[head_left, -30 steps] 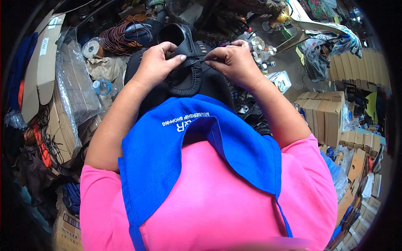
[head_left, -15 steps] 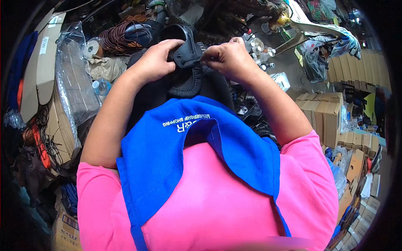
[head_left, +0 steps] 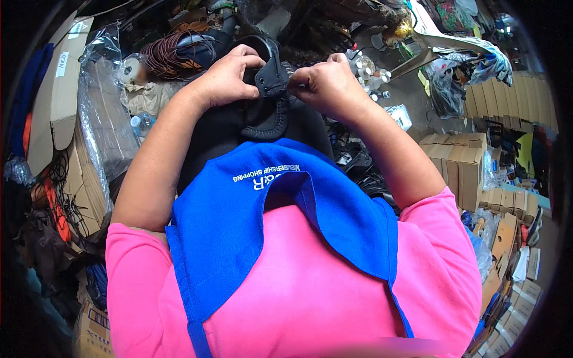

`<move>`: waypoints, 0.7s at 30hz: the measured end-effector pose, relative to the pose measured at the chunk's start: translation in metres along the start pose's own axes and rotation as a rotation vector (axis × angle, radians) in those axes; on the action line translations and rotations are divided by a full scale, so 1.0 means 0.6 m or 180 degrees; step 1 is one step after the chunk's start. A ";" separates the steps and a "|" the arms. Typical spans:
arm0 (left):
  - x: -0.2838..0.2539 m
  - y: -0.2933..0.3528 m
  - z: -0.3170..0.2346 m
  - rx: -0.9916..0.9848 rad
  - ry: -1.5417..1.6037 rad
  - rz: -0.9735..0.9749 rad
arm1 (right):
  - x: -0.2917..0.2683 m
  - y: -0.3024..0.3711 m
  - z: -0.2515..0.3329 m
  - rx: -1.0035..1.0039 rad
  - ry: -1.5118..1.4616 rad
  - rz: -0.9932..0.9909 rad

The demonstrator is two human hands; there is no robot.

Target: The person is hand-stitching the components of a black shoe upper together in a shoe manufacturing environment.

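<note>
A black leather shoe or sandal (head_left: 272,79), with a row of stitching along its lower edge, rests over my lap beyond the blue apron (head_left: 221,197). My left hand (head_left: 230,76) is closed on the left side of its upper, with the thumb low and the fingers curled over the top edge. At the right side of the shoe, my right hand (head_left: 328,85) is held in a pinch close to the leather. Whatever sits between those fingertips is too small to make out.
To the far left, a coil of brown cord (head_left: 179,52) lies near a clear plastic bottle (head_left: 143,123). Several small bottles (head_left: 369,70) stand beyond my right hand. Stacked cardboard boxes (head_left: 458,161) are at the right, and plastic-wrapped cardboard (head_left: 107,113) leans at the left.
My left hand has shifted slightly up and right, its fingers now higher on the shoe's edge. The shoe's upper has tipped a little. My right hand stays pinched in nearly the same place.
</note>
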State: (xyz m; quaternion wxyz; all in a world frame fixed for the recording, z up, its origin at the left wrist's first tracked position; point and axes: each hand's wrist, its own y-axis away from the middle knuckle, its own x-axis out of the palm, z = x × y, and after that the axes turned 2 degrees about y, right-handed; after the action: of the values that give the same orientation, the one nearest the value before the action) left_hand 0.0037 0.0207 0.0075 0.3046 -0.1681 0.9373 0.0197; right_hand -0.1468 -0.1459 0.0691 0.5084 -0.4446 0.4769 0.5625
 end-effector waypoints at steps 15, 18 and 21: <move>0.004 -0.048 -0.009 -0.0113 0.0576 0.0757 | 0.000 -0.009 -0.041 0.0876 -0.1845 0.0786; 0.001 -0.051 -0.002 -0.0152 0.0708 0.0882 | -0.006 -0.007 -0.048 0.0607 -0.1855 0.0575; 0.001 -0.057 -0.003 -0.0242 0.0742 0.0957 | -0.004 -0.013 -0.058 0.0056 -0.1395 0.0386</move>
State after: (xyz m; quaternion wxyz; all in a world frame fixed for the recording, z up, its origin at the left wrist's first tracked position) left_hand 0.0133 -0.0119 0.0112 0.1811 -0.0388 0.9794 0.0809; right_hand -0.1381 -0.1803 0.0659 0.5690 -0.2779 0.3859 0.6709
